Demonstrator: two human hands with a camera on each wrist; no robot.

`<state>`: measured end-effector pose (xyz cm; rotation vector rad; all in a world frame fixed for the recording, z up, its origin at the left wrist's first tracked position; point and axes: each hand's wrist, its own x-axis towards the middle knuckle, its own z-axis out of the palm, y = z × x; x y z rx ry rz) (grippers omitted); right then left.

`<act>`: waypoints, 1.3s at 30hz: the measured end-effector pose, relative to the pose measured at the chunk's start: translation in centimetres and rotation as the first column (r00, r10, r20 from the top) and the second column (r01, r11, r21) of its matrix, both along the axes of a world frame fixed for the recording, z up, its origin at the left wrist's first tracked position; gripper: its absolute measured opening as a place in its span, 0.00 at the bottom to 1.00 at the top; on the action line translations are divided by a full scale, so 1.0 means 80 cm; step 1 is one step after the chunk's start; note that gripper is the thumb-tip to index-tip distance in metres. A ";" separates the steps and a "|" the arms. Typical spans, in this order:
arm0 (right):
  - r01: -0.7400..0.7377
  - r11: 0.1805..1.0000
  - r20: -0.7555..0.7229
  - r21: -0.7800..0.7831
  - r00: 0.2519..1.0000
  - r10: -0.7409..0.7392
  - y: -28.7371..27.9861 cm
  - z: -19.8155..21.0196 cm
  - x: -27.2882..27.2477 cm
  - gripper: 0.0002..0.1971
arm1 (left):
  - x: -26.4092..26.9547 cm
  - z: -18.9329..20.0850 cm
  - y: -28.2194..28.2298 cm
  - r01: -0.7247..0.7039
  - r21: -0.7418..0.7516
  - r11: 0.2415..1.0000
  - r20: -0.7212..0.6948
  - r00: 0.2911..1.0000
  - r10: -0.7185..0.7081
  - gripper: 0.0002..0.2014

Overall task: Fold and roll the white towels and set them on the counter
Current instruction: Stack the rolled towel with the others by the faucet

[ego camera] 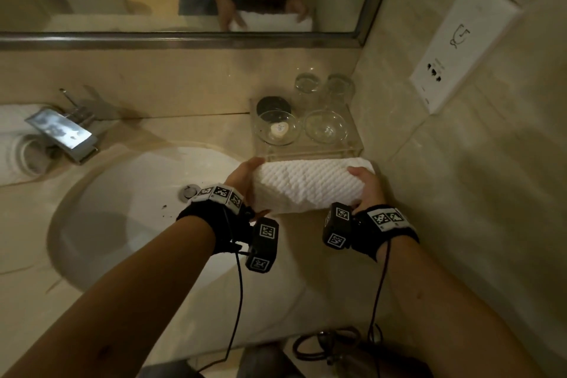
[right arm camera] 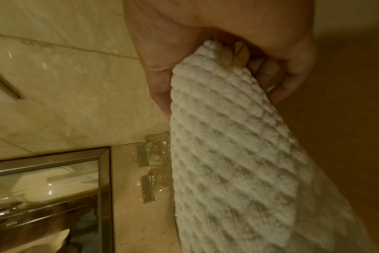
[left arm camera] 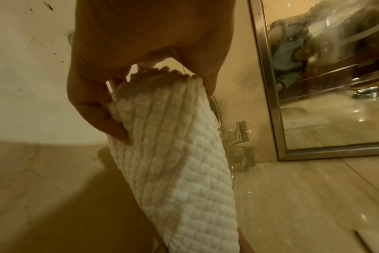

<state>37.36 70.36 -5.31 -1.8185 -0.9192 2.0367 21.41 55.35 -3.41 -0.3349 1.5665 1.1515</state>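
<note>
A beige marble counter (ego camera: 171,132) runs under a framed mirror (ego camera: 190,40), with a white sink (ego camera: 129,199) and chrome faucet (ego camera: 61,129) to the left; the fingers (left arm camera: 102,119) of the left hand (ego camera: 242,181) curl around the left end of the rolled towel (ego camera: 306,184), thumb on the near side and the other fingers wrapped over the far edge; the fingers (right arm camera: 277,82) of the right hand (ego camera: 368,187) clamp the right end the same way, thumb on top; both wrists wear black straps with coded marker blocks and trailing cables, and both forearms reach forward from the bottom of the head view; the towel lies crosswise between the hands, low over the counter beside the sink, though whether it touches the surface I cannot tell; just behind it sits a clear tray (ego camera: 352,147) holding glass bowls and tumblers, against the tiled wall; the towel is white, thick, with a raised waffle weave, rolled into a plump cylinder.
</note>
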 end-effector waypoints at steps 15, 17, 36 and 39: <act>-0.114 0.993 -0.141 0.004 0.984 0.114 -0.055 0.024 0.022 0.18 | -0.015 -0.001 -0.076 0.141 0.166 0.976 -0.044 0.990 -0.136 0.14; -0.168 0.986 -0.129 0.008 0.977 0.168 -0.066 0.028 0.013 0.21 | -0.024 -0.003 -0.094 0.127 0.190 0.973 -0.033 0.992 -0.123 0.12; -0.678 0.734 -0.099 -0.040 0.733 0.673 -0.361 0.036 -0.300 0.23 | -0.266 0.015 -0.470 -0.246 -0.019 0.969 -0.231 0.944 0.236 0.22; -0.696 0.716 -0.153 -0.054 0.714 0.683 -0.426 0.031 -0.367 0.17 | -0.324 0.004 -0.539 -0.359 -0.018 0.933 -0.248 0.906 0.343 0.22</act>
